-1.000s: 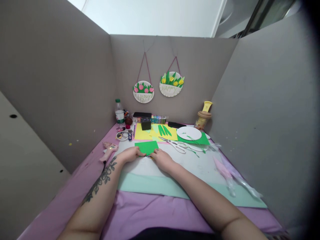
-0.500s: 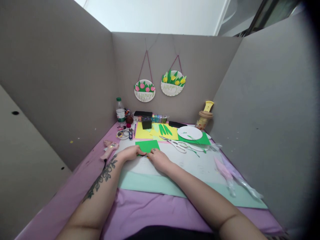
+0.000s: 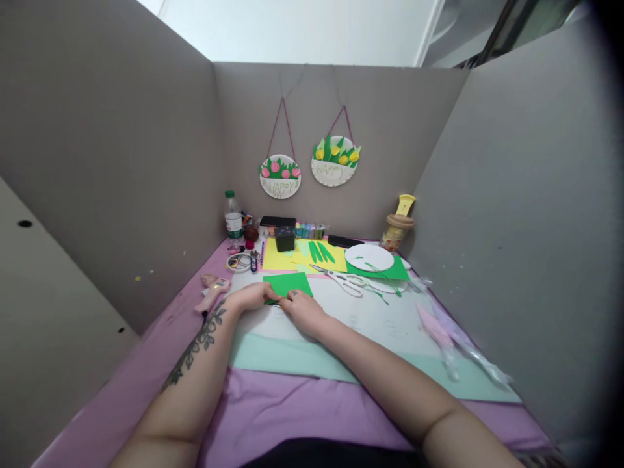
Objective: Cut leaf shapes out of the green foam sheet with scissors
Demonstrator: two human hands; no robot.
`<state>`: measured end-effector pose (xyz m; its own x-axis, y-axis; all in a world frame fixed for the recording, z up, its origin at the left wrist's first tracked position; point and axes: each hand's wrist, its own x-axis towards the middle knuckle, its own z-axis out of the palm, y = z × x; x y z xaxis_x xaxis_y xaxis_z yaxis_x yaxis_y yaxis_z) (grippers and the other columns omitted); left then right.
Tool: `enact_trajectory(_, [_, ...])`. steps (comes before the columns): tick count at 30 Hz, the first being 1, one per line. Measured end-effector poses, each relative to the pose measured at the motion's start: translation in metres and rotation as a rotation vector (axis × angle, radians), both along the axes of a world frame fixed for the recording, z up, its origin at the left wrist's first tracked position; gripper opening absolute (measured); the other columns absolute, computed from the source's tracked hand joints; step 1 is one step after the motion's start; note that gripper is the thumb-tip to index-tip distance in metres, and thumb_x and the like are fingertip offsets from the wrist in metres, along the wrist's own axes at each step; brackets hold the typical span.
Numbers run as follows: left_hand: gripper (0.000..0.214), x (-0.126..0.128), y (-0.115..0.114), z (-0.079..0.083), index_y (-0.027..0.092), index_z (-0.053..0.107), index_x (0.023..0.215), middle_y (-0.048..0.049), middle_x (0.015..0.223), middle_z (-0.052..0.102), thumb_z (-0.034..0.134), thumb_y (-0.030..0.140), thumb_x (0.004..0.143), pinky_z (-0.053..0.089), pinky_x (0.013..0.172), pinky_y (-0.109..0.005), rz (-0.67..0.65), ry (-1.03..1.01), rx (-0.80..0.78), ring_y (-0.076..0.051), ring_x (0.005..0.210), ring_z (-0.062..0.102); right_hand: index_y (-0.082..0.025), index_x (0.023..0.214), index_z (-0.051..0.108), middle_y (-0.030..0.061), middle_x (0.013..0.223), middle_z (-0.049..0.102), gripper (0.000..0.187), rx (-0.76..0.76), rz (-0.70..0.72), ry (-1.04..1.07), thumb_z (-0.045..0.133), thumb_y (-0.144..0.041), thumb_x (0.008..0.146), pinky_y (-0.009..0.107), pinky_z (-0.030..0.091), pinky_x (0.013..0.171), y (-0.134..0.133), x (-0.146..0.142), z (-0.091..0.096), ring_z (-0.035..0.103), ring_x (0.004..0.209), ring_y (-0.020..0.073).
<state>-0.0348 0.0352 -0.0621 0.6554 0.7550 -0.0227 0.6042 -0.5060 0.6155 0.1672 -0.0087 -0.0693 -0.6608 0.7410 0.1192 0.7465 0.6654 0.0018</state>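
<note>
A green sheet of paper [image 3: 288, 284] lies on the white work surface in front of me. My left hand [image 3: 252, 296] is closed at its lower left edge, fingertips bent down onto the paper. My right hand [image 3: 304, 312] grips the same lower edge, its fingers closed and nearly meeting those of the left. A thin dark strip with a bit of yellow shows under the fingertips; I cannot make out what it is. White-handled scissors [image 3: 347, 284] lie to the right of the green sheet.
Yellow paper [image 3: 280, 259] with cut green leaves [image 3: 320, 252] and a black box [image 3: 285, 239] lies behind. A white paper plate [image 3: 369, 257] rests on green paper at right. A pink glue gun [image 3: 212, 294] is at left; a bottle [image 3: 233, 220] stands behind. Two decorated plates [image 3: 281, 186] hang on the wall.
My right hand has slid slightly left along the paper's lower edge, closer to my left hand. The left hand stays nearly in place.
</note>
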Motion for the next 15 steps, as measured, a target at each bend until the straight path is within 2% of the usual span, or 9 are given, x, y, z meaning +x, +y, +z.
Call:
enact_trajectory(4, [0.036, -0.002, 0.001, -0.003, 0.02, 0.076, 0.092, -0.0011, 0.074, 0.06, 0.046, 0.012, 0.072, 0.034, 0.068, -0.024, 0.026, -0.012, 0.022, -0.014, 0.065, 0.043, -0.018, 0.108, 0.062, 0.0119, 0.097, 0.057, 0.027, -0.019, 0.007, 0.019, 0.039, -0.025, 0.096, 0.031, 0.039, 0.071, 0.001, 0.0, -0.001, 0.049, 0.091, 0.0225])
enact_trajectory(11, [0.035, 0.0, -0.001, 0.007, 0.021, 0.076, 0.088, -0.0016, 0.073, 0.063, 0.049, 0.012, 0.068, 0.036, 0.068, -0.025, -0.026, -0.004, 0.002, -0.015, 0.066, 0.048, -0.02, 0.107, 0.063, 0.0096, 0.097, 0.058, 0.028, -0.025, 0.073, 0.051, 0.038, -0.027, 0.096, 0.03, 0.037, 0.072, -0.006, -0.006, 0.0, 0.048, 0.091, 0.0215])
enact_trajectory(15, [0.032, -0.002, -0.003, 0.007, 0.022, 0.076, 0.089, -0.0022, 0.077, 0.066, 0.051, 0.016, 0.07, 0.039, 0.069, -0.026, 0.008, -0.04, -0.004, -0.017, 0.068, 0.052, -0.023, 0.108, 0.063, 0.008, 0.099, 0.058, 0.025, -0.048, 0.101, 0.083, 0.042, -0.026, 0.095, 0.03, 0.037, 0.074, -0.01, 0.001, 0.004, 0.048, 0.094, 0.0213])
